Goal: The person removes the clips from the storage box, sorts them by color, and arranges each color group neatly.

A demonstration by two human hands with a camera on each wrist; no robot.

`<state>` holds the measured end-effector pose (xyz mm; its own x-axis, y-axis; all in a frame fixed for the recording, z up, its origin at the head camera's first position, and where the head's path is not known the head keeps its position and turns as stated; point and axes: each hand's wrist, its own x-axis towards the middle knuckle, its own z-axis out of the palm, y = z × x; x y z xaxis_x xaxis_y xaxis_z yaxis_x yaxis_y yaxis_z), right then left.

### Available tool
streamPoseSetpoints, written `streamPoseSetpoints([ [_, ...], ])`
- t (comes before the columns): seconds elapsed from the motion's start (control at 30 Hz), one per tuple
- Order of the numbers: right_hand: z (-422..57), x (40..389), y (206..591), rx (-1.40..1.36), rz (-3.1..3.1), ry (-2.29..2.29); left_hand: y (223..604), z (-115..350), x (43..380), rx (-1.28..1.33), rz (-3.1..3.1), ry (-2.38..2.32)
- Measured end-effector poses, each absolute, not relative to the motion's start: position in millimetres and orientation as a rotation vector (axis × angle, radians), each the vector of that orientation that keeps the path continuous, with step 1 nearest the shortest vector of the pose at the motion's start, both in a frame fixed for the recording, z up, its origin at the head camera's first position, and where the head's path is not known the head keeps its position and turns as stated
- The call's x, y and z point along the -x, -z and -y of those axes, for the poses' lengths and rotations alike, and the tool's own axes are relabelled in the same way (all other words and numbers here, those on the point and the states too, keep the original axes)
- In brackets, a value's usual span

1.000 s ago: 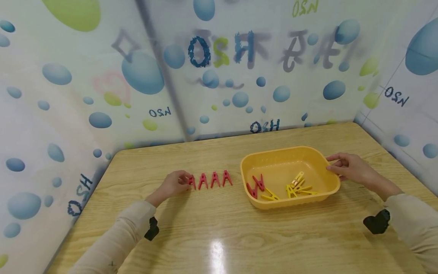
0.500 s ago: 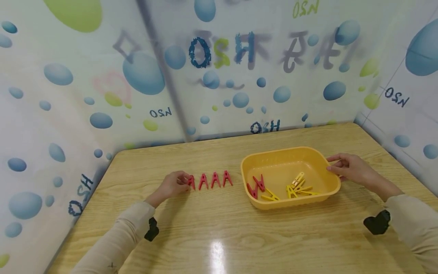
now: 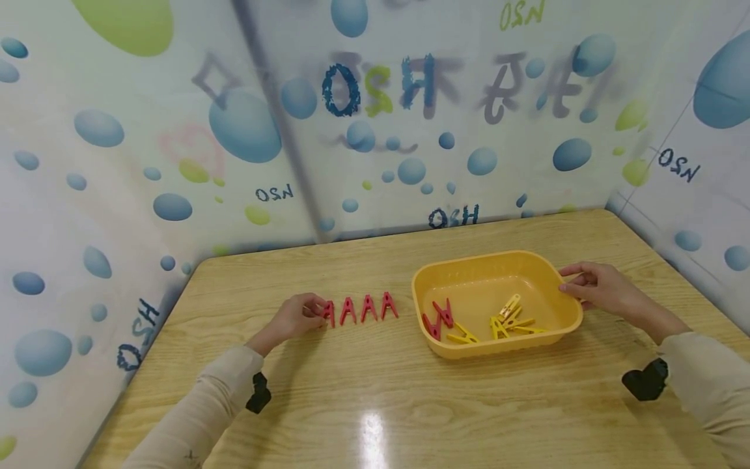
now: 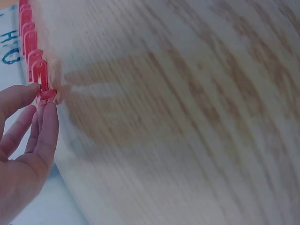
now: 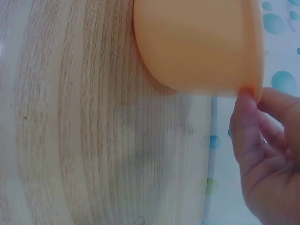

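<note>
Four-sided and yellow, a plastic basin (image 3: 474,286) stands on the table's right half. My right hand (image 3: 603,290) pinches its right rim between thumb and fingers, as the right wrist view also shows. Left of the basin, several red clothespins (image 3: 368,307) form a row, legs toward me. My left hand (image 3: 293,317) pinches the leftmost red clothespin (image 3: 331,314) at the row's end; fingertips cover part of it. Inside the basin lie two red clothespins (image 3: 434,327) at the left and several yellow clothespins (image 3: 498,327) near the front.
A light wooden table (image 3: 328,404) carries everything. Behind and at both sides rise white wall sheets (image 3: 387,189) printed with blue and green drops. Dark wrist devices (image 3: 646,380) sit below both sleeves.
The leftmost red clothespin has turned slightly in my left fingers and shifted a little toward me. My right hand and the basin stay where they were.
</note>
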<state>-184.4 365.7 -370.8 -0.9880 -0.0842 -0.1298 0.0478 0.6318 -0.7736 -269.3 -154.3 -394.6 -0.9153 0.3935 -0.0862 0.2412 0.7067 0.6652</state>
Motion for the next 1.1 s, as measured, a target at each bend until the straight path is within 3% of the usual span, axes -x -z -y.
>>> streamPoseSetpoints([
  [0.4, -367, 184, 371, 0.007, -2.712, 1.259, 364, 142, 279, -0.618, -2.717, -1.061],
  [0.7, -367, 182, 371, 0.01, -2.725, 1.249, 322, 92, 279, -0.816, -2.724, -1.023],
  [1.1, -364, 184, 369, 0.022, -2.72, 1.257, 307, 16, 269, -1.218, -2.588, -0.782],
])
